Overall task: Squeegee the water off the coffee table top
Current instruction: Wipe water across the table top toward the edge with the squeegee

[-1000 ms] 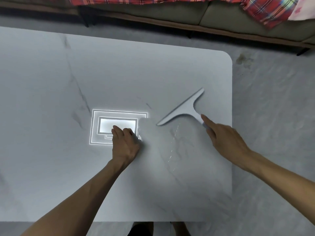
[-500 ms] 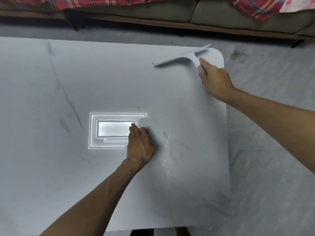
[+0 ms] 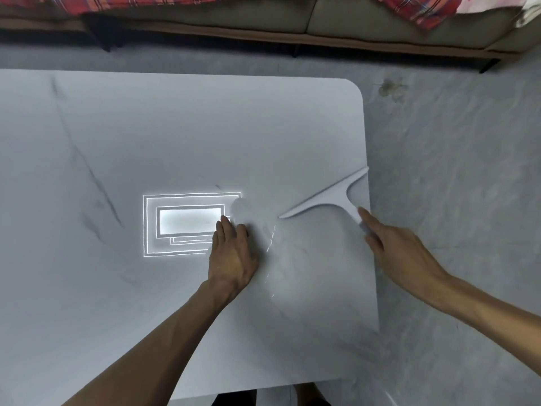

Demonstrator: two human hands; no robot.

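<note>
Your right hand is gripping the probably light, stiff squeegee by its handle, left hand lying flat on the coffee table.

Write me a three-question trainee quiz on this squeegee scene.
1. True or false: the left hand lies flat on the coffee table top.
2. Which one holds the squeegee? A) left hand B) right hand
3. Fill in: the squeegee blade's far tip reaches the table's ____ edge.
Key: 1 true; 2 B; 3 right.
</note>
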